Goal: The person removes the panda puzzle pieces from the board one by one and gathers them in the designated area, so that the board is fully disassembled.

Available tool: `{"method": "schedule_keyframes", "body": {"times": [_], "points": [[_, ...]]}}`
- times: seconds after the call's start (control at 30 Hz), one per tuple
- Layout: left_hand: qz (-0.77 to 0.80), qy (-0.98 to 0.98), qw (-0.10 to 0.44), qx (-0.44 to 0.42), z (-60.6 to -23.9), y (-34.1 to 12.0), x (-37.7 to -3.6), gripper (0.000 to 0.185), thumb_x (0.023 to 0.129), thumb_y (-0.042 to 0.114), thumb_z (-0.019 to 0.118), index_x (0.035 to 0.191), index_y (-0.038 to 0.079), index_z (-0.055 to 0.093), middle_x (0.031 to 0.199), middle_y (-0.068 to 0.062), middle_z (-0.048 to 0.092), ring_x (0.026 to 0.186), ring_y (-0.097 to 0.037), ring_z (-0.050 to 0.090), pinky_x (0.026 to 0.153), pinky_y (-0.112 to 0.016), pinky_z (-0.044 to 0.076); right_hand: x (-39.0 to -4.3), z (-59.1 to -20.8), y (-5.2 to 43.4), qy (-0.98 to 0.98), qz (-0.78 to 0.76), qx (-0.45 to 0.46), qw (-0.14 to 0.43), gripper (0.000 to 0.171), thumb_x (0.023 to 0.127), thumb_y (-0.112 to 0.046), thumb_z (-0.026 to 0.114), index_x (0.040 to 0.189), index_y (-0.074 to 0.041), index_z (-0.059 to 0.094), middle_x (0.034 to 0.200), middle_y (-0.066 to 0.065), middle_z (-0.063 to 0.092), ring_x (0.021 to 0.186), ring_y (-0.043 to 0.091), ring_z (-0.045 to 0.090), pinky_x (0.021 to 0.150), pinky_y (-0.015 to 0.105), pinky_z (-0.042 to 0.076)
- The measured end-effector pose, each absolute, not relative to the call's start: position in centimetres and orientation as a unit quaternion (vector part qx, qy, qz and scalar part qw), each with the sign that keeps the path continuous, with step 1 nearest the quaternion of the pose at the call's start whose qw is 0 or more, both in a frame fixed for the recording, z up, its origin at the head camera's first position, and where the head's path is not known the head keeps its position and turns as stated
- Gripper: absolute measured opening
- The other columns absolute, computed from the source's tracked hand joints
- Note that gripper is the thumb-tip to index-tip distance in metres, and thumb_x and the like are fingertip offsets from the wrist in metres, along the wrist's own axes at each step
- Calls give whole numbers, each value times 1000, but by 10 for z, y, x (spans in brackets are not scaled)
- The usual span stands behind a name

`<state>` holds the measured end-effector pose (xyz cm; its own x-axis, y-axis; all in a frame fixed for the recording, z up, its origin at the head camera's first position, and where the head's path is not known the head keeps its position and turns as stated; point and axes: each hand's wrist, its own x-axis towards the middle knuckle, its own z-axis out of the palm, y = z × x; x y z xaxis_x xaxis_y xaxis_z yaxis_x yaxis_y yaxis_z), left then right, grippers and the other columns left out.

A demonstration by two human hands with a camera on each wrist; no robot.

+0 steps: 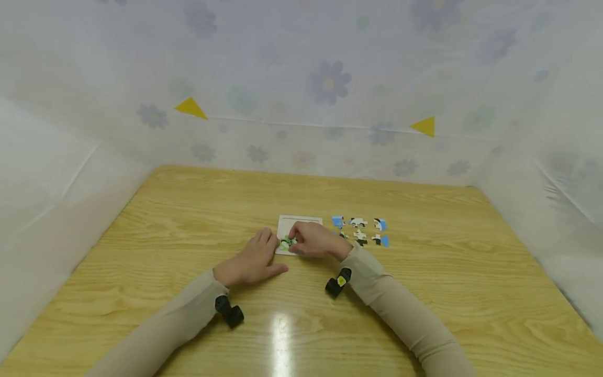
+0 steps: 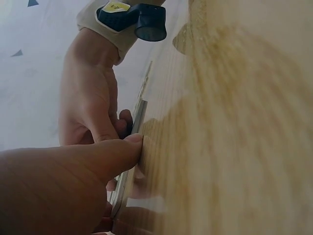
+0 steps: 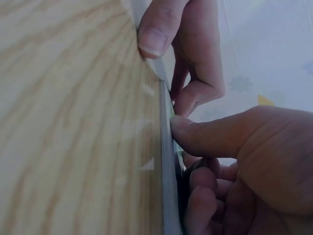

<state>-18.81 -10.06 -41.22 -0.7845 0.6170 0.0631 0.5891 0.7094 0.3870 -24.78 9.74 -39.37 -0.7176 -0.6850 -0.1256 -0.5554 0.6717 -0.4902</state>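
Note:
A white puzzle tray (image 1: 301, 217) lies flat on the wooden table in the head view. Green-and-white panda jigsaw puzzle pieces (image 1: 285, 244) sit in its lower left corner. My right hand (image 1: 317, 241) reaches over the tray, thumb and index finger pinching at a puzzle piece there; the hand hides part of it. Along the tray's left edge rest the fingers of my left hand (image 1: 254, 259), mostly straight, with the thumb spread toward me. From the side, the right wrist view shows my right thumb (image 3: 195, 134) at the tray's rim (image 3: 168, 181) and the other fingers curled.
Right of the tray, several loose jigsaw pieces (image 1: 360, 238) in blue, white and black lie in two rows, partly behind my right wrist. The wooden table (image 1: 212, 199) ends at a flower-patterned white curtain (image 1: 282, 146) at the back.

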Motion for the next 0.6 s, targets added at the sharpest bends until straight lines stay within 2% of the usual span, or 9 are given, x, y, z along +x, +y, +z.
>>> {"method": "schedule_keyframes", "body": {"times": [0.23,0.47,0.6], "points": [[200,924,41,322,-413,-103,-187,42,93,38,62,101,0,45,94,-7,27,88,-22,28,75,-33,24,-254,-395,91,903,-212,-336,164,23,87,-17,71,103,-2,63,73,1,58,62,6,49,63,20,43],[196,924,45,325,-415,-100,-188,43,93,40,61,102,1,45,94,-6,26,87,-22,27,74,-33,23,-255,-383,83,917,-178,-294,202,17,85,-18,74,95,-6,67,55,-1,62,52,8,59,70,22,50],[198,923,42,327,-414,-99,-187,43,93,39,61,102,0,45,94,-7,26,87,-22,27,75,-34,24,-256,-382,84,913,-181,-292,220,15,86,-17,73,93,-7,64,55,-1,63,52,8,60,68,21,49]]}}
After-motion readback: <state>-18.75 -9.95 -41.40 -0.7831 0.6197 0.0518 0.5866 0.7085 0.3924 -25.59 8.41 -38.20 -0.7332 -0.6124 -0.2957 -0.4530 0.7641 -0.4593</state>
